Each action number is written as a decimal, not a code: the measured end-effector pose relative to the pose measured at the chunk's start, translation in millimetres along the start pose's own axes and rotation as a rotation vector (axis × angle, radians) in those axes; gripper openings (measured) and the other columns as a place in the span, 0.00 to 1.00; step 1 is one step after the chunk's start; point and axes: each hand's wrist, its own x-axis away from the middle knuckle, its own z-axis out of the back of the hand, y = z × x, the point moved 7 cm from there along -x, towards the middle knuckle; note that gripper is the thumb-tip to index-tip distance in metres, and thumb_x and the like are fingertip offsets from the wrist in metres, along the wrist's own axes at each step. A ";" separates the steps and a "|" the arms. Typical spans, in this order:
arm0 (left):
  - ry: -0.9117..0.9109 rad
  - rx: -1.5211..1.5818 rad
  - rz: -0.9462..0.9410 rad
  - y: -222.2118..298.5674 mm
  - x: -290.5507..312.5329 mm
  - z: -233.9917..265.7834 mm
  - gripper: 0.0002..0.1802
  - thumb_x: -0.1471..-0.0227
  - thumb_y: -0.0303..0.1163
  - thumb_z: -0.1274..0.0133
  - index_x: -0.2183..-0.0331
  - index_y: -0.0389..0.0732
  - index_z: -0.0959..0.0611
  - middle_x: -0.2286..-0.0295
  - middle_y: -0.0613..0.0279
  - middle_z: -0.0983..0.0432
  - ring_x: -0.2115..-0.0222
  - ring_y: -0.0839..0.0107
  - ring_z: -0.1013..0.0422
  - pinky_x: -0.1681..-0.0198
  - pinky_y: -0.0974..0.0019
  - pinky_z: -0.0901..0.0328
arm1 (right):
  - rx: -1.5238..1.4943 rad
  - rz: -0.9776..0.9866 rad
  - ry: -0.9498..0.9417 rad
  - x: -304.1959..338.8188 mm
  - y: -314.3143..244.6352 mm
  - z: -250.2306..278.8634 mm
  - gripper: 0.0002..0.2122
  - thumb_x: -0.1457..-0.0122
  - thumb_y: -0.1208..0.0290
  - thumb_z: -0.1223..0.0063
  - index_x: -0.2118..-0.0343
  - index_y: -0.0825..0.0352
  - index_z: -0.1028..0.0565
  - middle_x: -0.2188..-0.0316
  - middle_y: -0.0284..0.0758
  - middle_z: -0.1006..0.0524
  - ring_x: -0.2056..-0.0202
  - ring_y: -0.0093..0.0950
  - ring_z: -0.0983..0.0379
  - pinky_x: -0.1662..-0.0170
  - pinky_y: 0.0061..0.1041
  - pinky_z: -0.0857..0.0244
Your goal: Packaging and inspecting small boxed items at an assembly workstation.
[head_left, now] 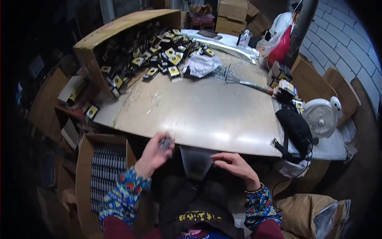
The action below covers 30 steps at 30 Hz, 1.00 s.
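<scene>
My left hand (154, 154) is at the table's front edge, palm up. Its fingers curl round a clump of small shiny pieces (165, 144), blurred and too small to name. My right hand (235, 164) is held lower, beside a translucent bin (195, 161) under the table edge. Its thumb and fingertips are pinched together, and whatever is between them is too small to make out. A few loose thin shiny bits (149, 111) lie on the table (211, 115) beyond my left hand.
A tipped carton (131, 19) spills black-and-yellow packs (174, 71) at the far left. A crumpled white bag (202, 64) and a wire hand rake (250, 84) lie beyond. On the right are a black pouch (295, 130) and white fan (320, 118). A carton (129, 157) of dark pieces stands lower left.
</scene>
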 end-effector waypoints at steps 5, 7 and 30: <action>-0.155 -0.562 -0.152 64.3 -125.4 -172.0 0.15 0.45 0.40 0.47 0.62 0.40 0.22 0.62 0.58 0.25 0.66 0.68 0.27 0.67 0.65 0.30 | -0.107 0.123 0.356 -53.4 -15.8 76.0 0.13 0.37 0.72 0.50 0.53 0.74 0.25 0.64 0.37 0.20 0.63 0.23 0.23 0.56 0.22 0.29; -0.080 -1.089 -0.318 86.8 -167.6 -200.9 0.23 0.49 0.45 0.44 0.57 0.38 0.24 0.57 0.55 0.28 0.59 0.63 0.29 0.59 0.59 0.31 | -0.144 0.138 0.419 -65.8 -14.8 108.7 0.12 0.36 0.71 0.50 0.54 0.73 0.25 0.64 0.36 0.20 0.64 0.22 0.24 0.57 0.21 0.30; -0.101 -1.845 -0.723 141.3 -232.7 -126.8 0.24 0.54 0.43 0.37 0.57 0.40 0.18 0.61 0.56 0.29 0.61 0.63 0.31 0.58 0.64 0.34 | 1.672 -0.150 0.224 -130.5 -119.6 256.0 0.09 0.51 0.77 0.52 0.66 0.66 0.28 0.70 0.41 0.28 0.65 0.41 0.28 0.64 0.39 0.32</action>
